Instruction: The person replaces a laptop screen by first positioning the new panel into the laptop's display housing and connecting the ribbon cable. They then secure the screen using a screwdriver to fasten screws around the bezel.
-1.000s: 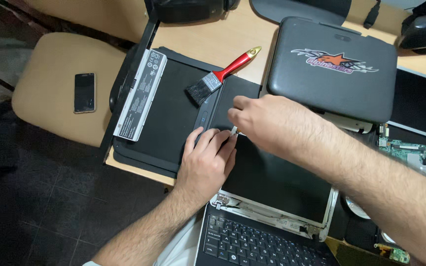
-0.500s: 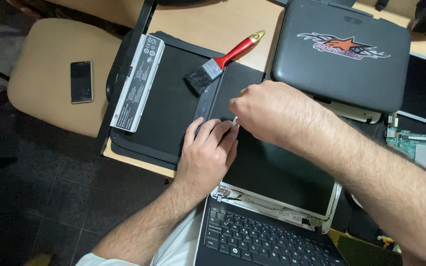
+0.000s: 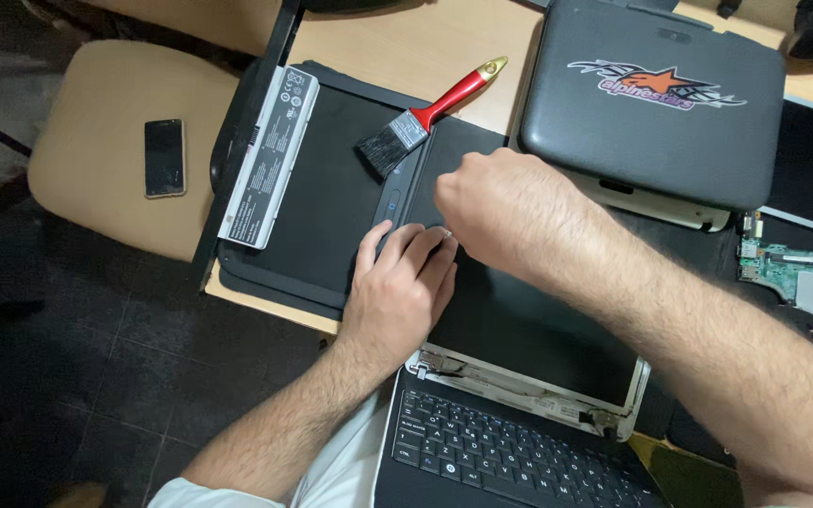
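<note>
a person's left hand lies flat, fingers together, on the dark screen panel of an opened laptop, near the panel's far left corner, while the right hand curls fingers down at that corner beside it; whether they pinch anything cannot be told. the glossy black panel stands bare of its bezel, pale hinge brackets showing above the keyboard. a red-handled brush rests just beyond, near a silver laptop battery; a smartphone lies on a chair. compared with half a second ago, both hands hold the same spot, the right knuckles rolled slightly forward.
</note>
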